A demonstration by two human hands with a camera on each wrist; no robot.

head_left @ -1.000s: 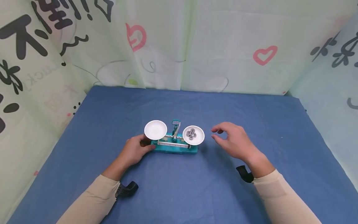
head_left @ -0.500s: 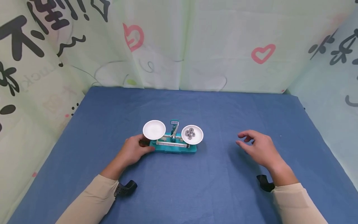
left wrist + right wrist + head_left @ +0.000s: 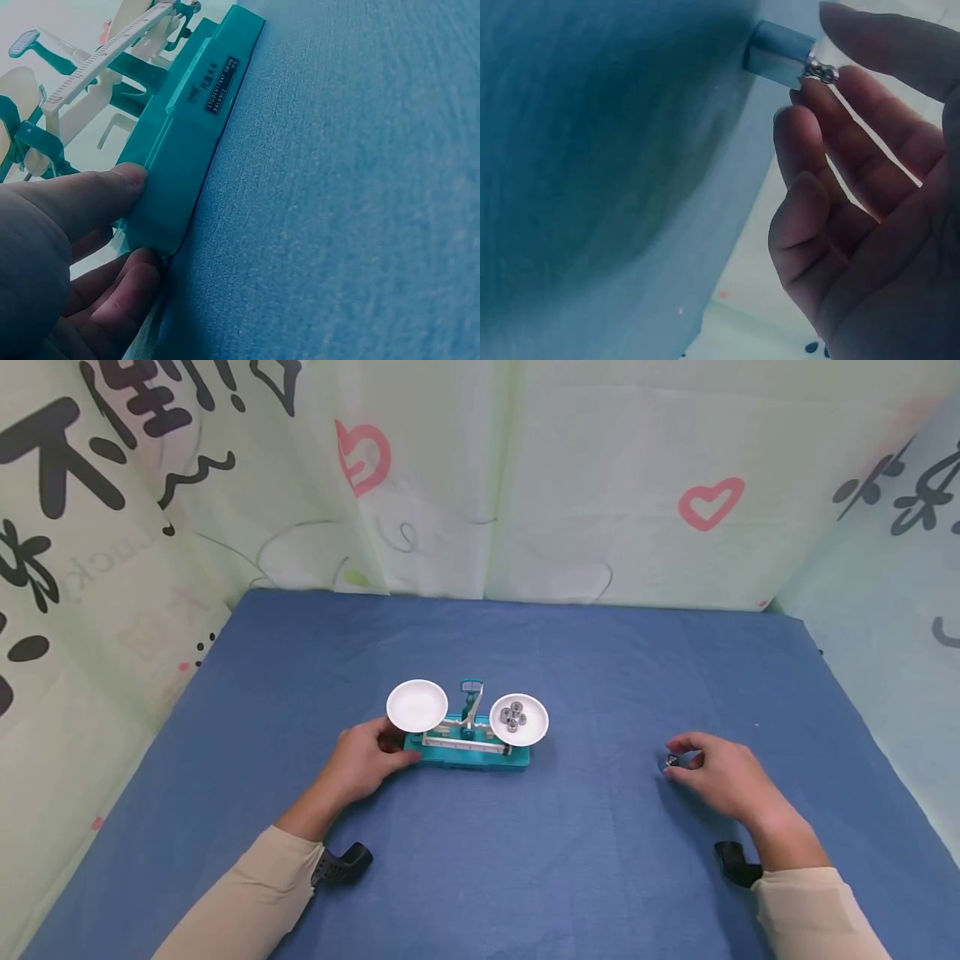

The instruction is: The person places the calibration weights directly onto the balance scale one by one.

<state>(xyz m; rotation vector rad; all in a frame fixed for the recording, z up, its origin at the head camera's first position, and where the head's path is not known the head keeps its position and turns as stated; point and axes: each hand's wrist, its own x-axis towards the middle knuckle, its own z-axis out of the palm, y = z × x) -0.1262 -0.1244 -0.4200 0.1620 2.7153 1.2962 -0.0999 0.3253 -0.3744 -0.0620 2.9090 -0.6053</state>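
Note:
A teal student balance (image 3: 468,757) with two white pans stands mid-table. Its left pan (image 3: 417,706) is bare, while the right pan (image 3: 534,727) carries several small metal weights (image 3: 513,716). My left hand (image 3: 365,762) grips the left end of the base, thumb on top and fingers at the end, as the left wrist view also shows. Off to the right, my right hand (image 3: 723,777) is beside a single metal weight (image 3: 780,54) with a small knob on the blue cloth. In the right wrist view, thumb and fingers spread either side of the knob, with a gap at the thumb.
A blue cloth (image 3: 480,860) covers the table. Pale curtains (image 3: 600,485) with hearts and dark lettering hang along the back and both sides. A black wrist mount (image 3: 341,864) sits on the left wrist, and another mount (image 3: 737,863) on the right.
My right hand has moved away from the right pan, rightward and nearer, down to the lone weight, which now shows between its fingers. The left hand has stayed on the balance base.

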